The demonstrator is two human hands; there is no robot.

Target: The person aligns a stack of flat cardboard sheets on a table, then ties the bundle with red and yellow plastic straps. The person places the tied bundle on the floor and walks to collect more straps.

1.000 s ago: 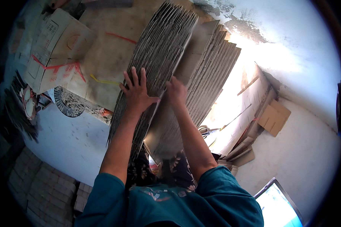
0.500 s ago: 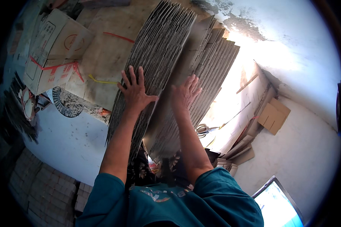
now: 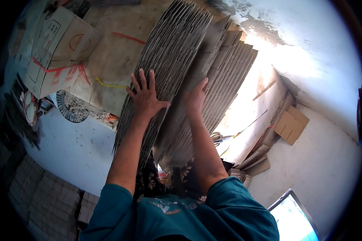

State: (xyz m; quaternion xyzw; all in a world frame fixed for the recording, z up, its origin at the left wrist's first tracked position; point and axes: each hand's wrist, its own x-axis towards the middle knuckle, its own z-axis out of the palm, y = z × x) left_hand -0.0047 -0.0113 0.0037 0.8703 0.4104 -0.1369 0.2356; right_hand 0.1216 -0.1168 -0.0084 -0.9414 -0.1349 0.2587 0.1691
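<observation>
Ahead of me rises a thick bundle of grey-brown cardboard sheets [image 3: 169, 56], their edges facing up in tight rows. A dark gap splits it from a second group of sheets [image 3: 229, 72] on the right. My left hand [image 3: 146, 98] lies open on the left bundle, fingers spread and thumb pointing toward the gap. Over the gap and against the right group is my right hand [image 3: 195, 99], slightly blurred. One of its fingers stretches out toward the far side; its other fingers are partly hidden. It holds nothing that I can see.
On the left stands a printed carton [image 3: 54, 56] with red strapping. A yellow strap [image 3: 108, 84] pokes out beside the bundle. Scissors [image 3: 218, 137] lie to the right, near a folded cardboard piece [image 3: 291, 123]. A lit screen [image 3: 295, 219] is at the lower right.
My right hand has turned, and its fingers, spread apart before, now sit closer together with one stretched out. My left hand stays on the left bundle.
</observation>
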